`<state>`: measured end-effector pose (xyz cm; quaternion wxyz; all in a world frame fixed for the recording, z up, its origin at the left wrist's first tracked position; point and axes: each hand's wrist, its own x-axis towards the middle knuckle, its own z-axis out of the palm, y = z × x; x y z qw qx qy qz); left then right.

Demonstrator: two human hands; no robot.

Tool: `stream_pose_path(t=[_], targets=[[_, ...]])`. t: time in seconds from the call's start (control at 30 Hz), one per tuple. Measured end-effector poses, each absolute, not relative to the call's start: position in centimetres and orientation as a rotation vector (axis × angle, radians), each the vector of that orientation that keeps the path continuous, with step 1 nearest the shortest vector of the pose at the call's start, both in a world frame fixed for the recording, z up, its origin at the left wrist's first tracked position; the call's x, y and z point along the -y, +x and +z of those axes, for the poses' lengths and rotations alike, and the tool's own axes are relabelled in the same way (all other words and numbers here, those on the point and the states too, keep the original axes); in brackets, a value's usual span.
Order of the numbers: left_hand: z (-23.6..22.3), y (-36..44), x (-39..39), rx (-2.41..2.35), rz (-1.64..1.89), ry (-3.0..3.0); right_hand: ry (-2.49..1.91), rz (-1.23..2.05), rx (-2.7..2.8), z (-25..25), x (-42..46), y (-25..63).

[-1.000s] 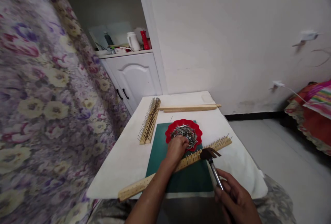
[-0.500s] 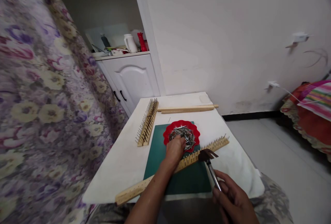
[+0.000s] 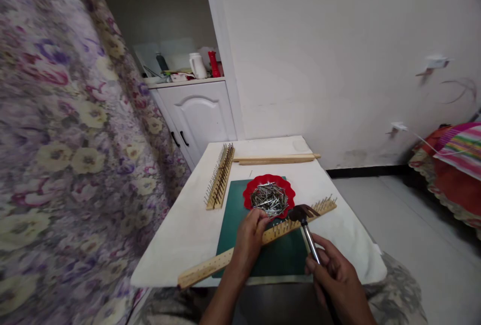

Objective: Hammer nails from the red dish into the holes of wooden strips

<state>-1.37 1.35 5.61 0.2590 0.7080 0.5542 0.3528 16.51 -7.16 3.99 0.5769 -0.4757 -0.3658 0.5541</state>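
Note:
My right hand (image 3: pixel 336 275) is wrapped round the handle of a claw hammer (image 3: pixel 310 241), whose dark head hangs over a wooden strip (image 3: pixel 210 269). The strip lies slantwise across a green mat (image 3: pixel 278 262); nails stand in its right part, and small holes dot its left part. Just above the strip's middle is my left hand (image 3: pixel 248 235), its fingers pinched together; what they hold, if anything, is hidden. Beyond that hand, a red scalloped bowl (image 3: pixel 247 192) holds a heap of loose nails (image 3: pixel 268 198).
A wooden strip bristling with nails (image 3: pixel 221 177) lies at the table's left. Bare wooden strips (image 3: pixel 276 158) lie along the back of the white-covered table (image 3: pixel 169 245). One loose nail (image 3: pixel 251 173) is behind the mat. A floral curtain (image 3: pixel 86 154) hangs at left.
My left hand has come out of the bowl of nails and back toward me, to the wooden strip. The hammer stays in my right hand, hardly moved. The view has shifted slightly.

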Motion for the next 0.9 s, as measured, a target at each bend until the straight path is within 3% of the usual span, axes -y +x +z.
stream_pose_path(t=[0.23,0.5,0.9], targets=[[3.3,0.0,6.0,-1.144,0.901,1.516,-1.02,1.388,0.872,3.5,7.4,15.5],[2.7,0.0,7.1,-0.975,0.874,1.902,-0.954,1.413,0.833,3.0,8.7,15.0],[1.7,-1.8,1.1,-1.531,1.153,1.566,-1.098,1.366,0.9,2.9,9.3,15.6]])
